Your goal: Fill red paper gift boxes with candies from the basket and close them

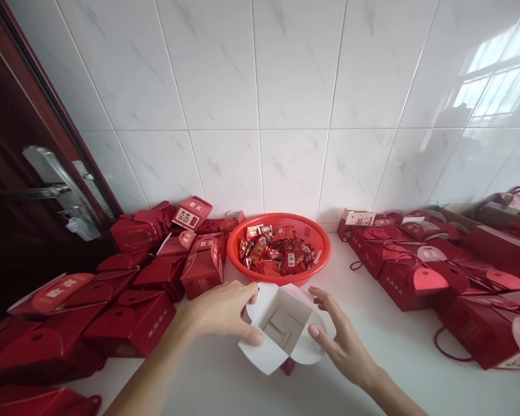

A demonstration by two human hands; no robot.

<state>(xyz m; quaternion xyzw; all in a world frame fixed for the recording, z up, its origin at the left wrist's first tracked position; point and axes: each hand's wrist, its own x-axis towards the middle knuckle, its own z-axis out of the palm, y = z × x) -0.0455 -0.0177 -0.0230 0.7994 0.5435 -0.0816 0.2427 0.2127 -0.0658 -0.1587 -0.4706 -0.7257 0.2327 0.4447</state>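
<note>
- Over white tabletop [212, 384]: open box [281, 329], mouth up, flaps [266, 357] splayed, likely for clear access.
- Left hand [223, 312] grasps box's left side, apparently steadying it.
- Right hand [342, 335] curves round the right flap; whether gripping, cannot tell.
- Red basket [233, 248] of wrapped sweets [286, 257] close behind, presumably for short reach.

Open box [286, 327] smooth paperboard, matt inside; basket [281, 279] glossy plastic; tiles [299, 63] glossy.
</note>
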